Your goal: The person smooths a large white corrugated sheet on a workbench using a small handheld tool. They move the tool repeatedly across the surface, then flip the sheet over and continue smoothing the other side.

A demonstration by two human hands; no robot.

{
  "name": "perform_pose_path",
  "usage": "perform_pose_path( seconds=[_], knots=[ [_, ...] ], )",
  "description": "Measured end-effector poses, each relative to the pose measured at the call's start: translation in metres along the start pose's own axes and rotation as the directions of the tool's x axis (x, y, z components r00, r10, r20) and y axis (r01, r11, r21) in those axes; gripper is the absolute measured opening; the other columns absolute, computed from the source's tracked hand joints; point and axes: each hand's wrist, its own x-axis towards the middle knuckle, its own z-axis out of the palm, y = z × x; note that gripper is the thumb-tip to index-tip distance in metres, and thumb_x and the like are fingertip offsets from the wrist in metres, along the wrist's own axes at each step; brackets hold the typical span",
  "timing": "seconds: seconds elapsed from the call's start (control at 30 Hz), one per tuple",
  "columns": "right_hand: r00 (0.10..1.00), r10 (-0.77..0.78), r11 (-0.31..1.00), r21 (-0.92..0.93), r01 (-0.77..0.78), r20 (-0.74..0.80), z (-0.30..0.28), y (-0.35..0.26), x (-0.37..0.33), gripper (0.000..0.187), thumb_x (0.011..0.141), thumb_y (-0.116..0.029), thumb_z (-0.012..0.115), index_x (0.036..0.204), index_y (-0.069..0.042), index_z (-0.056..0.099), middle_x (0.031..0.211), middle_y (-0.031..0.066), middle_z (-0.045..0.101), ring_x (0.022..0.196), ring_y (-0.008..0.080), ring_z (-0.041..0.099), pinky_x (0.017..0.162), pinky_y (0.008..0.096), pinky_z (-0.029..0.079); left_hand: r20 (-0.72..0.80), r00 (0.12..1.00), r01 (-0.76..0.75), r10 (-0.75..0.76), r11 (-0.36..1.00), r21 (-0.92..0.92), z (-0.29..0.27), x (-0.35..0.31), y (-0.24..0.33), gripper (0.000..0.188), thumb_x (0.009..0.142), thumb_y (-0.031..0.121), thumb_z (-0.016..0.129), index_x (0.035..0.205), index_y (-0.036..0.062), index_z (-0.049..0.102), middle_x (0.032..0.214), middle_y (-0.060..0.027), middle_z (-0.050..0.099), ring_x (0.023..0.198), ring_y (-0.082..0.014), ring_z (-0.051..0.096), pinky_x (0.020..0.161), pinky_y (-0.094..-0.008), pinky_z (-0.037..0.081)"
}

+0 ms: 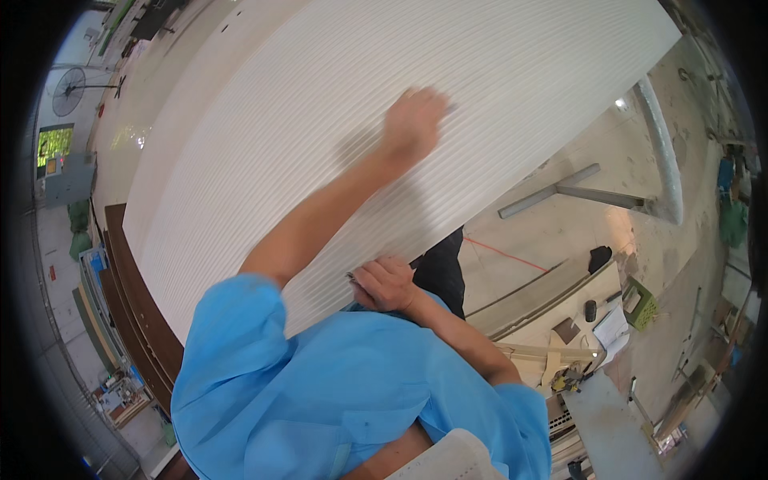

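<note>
A large white panel [496, 72] with fine parallel grooves spreads out in front of me. My left hand [414, 120] is over the middle of the panel, blurred by motion, its fingers curled. A small greyish bit shows at its fingertips, too smeared to name. Close to my body, at the panel's near edge, my right hand [384, 283] is closed with bent fingers. Something small and dark peeks out at its fingertips; its kind cannot be made out. Shadows from my left arm fall on the grooves.
Brown boards [144, 320] are stacked at the left. On the right are a metal floor frame [552, 192], a workbench [520, 352] with a notebook [612, 328], a green basket [640, 304] and a yellow-black tool [570, 378]. A fan [70, 92] stands far left.
</note>
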Motion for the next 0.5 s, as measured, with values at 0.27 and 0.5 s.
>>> perform_pose_path(
  seconds=[0.27,0.5],
  knots=[
    [1.0,0.022,0.997,0.079,-0.024,0.019,-0.007,0.0,0.004,0.018,0.078,-0.016,0.076,0.09,-0.009,0.064,0.078,0.0036,0.06,0.065,0.0205,0.061,0.057,0.034,0.049,0.106,0.993,0.055,-0.058,0.998,0.029,0.11,0.151,0.033,0.014,0.092,0.006,0.059,0.098,0.0061,0.072,0.102,-0.0129,0.07,0.098,-0.0338,0.065,0.088,-0.0463,0.054],
    [0.998,0.028,0.999,0.043,-0.03,0.054,-0.007,-0.002,0.002,0.018,0.078,-0.016,0.075,0.091,-0.009,0.065,0.082,0.0054,0.063,0.07,0.0222,0.064,0.06,0.0344,0.051,0.092,0.983,0.152,-0.156,0.987,0.052,-0.076,-0.112,-0.026,0.014,0.088,0.008,0.067,0.1,0.0073,0.076,0.095,-0.0139,0.07,0.09,-0.0342,0.065,0.082,-0.0465,0.052]
  ],
)
